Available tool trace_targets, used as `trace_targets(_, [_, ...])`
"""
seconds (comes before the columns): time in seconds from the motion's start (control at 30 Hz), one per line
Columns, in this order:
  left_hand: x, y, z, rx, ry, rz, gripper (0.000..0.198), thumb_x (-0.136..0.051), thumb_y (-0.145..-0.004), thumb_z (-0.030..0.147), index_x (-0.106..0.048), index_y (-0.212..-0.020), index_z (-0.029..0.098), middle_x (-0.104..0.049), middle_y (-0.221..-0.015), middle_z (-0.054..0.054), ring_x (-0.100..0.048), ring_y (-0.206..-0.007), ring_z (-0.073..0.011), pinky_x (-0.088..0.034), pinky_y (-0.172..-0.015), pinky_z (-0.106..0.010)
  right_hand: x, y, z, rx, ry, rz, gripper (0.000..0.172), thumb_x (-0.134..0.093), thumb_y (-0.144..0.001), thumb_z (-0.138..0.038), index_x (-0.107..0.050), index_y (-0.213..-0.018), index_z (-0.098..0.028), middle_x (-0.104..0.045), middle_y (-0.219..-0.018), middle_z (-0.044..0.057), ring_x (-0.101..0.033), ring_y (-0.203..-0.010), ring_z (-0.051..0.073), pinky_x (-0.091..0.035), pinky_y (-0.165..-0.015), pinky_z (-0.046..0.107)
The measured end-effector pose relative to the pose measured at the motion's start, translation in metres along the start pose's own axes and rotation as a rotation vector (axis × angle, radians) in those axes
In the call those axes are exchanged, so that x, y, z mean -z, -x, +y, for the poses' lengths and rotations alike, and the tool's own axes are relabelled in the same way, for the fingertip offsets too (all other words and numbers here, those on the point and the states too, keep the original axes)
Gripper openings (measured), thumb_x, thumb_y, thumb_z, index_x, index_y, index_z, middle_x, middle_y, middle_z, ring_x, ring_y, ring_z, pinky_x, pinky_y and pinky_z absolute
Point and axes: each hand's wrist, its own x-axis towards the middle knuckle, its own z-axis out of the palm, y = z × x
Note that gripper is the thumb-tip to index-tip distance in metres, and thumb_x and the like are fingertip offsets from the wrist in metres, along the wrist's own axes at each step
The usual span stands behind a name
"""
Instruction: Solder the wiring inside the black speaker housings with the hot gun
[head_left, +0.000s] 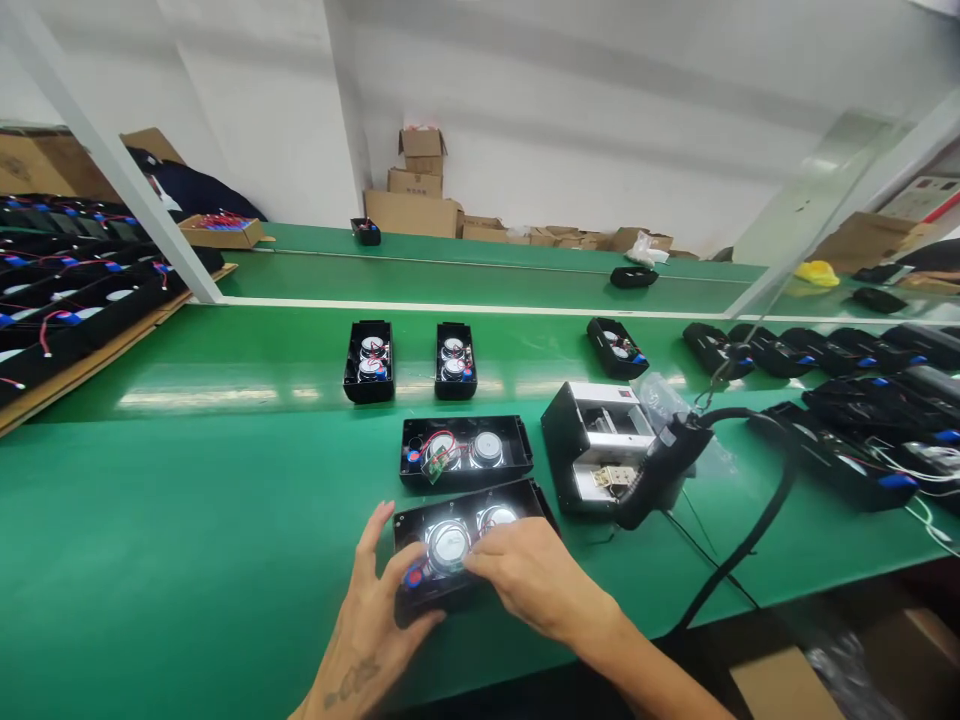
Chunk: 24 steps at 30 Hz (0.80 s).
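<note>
A black open speaker housing [457,530] with two round silver drivers lies near the front edge of the green bench [187,520]. My left hand [379,600] grips its left end, thumb under the near edge and fingers up its side, beside a blue part. My right hand [529,575] rests on the housing's near right part, fingers curled down onto the inside next to the left driver. A second open housing [465,452] with a small green circuit board and red wires lies just behind it.
A black and silver machine [596,450] stands to the right, with a black handheld tool [664,470] and its cable leaning on it. More speaker housings [370,360] sit further back and in rows at right and left. Cardboard boxes [412,200] stand by the wall.
</note>
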Motion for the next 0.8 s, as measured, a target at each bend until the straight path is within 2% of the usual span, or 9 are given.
trace_targets(0.1, [0.003,-0.014,0.011,-0.192,-0.116,-0.045,0.061,-0.078,-0.077,0.005,-0.056,-0.128,0.029,-0.021,-0.174,-0.012,-0.025,-0.162,-0.0450,-0.038,-0.123,-0.073,0.007,-0.007,-0.005,0.036,0.042,-0.133,0.019,-0.058,-0.094,-0.008,-0.072,-0.091,-0.021,-0.077,-0.086,0.002,-0.062,-0.071,0.017,-0.027,-0.057,0.035])
trace_targets(0.17, [0.002,-0.021,0.014,-0.257,-0.166,-0.075,0.059,-0.078,-0.076,0.004,-0.056,-0.126,0.028,-0.024,-0.173,-0.014,-0.027,-0.161,-0.0434,-0.031,-0.125,-0.076,0.008,-0.009,-0.003,0.055,0.046,-0.168,0.019,-0.057,-0.091,-0.006,-0.071,-0.091,-0.019,-0.077,-0.088,0.003,-0.061,-0.070,0.017,-0.023,-0.057,0.036])
trace_targets(0.23, [0.001,-0.025,0.016,-0.278,-0.200,-0.105,0.063,-0.077,-0.075,0.002,-0.055,-0.128,0.028,-0.026,-0.172,-0.016,-0.033,-0.159,-0.0415,-0.028,-0.126,-0.076,0.007,-0.008,0.002,0.068,0.021,-0.167,0.021,-0.057,-0.088,-0.004,-0.071,-0.093,-0.019,-0.078,-0.091,0.003,-0.061,-0.072,0.017,-0.023,-0.058,0.037])
trace_targets(0.43, [-0.001,-0.030,0.020,-0.353,-0.321,-0.188,0.061,-0.085,-0.068,0.003,-0.064,-0.121,0.025,-0.033,-0.170,-0.021,-0.036,-0.156,-0.0478,-0.033,-0.120,-0.079,-0.003,-0.004,0.015,0.095,-0.095,-0.131,0.026,-0.058,-0.090,-0.004,-0.076,-0.099,-0.021,-0.081,-0.095,0.002,-0.066,-0.080,0.017,-0.028,-0.060,0.034])
trace_targets(0.6, [0.004,-0.035,0.022,-0.397,-0.367,-0.259,0.040,-0.083,-0.075,0.007,-0.068,-0.108,0.025,-0.033,-0.171,-0.020,-0.031,-0.158,-0.0493,-0.036,-0.115,-0.081,-0.013,-0.002,0.022,0.122,-0.195,-0.096,0.039,-0.056,-0.090,-0.002,-0.080,-0.110,-0.024,-0.084,-0.103,0.001,-0.071,-0.089,0.016,-0.038,-0.064,0.029])
trace_targets(0.7, [0.004,-0.036,0.022,-0.362,-0.369,-0.275,0.039,-0.083,-0.073,0.006,-0.069,-0.104,0.024,-0.032,-0.172,-0.018,-0.030,-0.159,-0.0487,-0.036,-0.115,-0.080,-0.018,-0.002,0.024,0.105,-0.251,-0.075,0.043,-0.056,-0.090,0.000,-0.080,-0.116,-0.025,-0.084,-0.111,0.001,-0.073,-0.096,0.016,-0.044,-0.072,0.027])
trace_targets(0.8, [0.004,-0.037,0.024,-0.332,-0.368,-0.279,0.033,-0.081,-0.074,0.005,-0.070,-0.100,0.022,-0.036,-0.171,-0.016,-0.031,-0.159,-0.0468,-0.034,-0.118,-0.078,-0.012,-0.004,0.022,0.090,-0.251,-0.092,0.044,-0.057,-0.090,-0.001,-0.080,-0.117,-0.026,-0.083,-0.115,0.000,-0.073,-0.098,0.016,-0.044,-0.072,0.026])
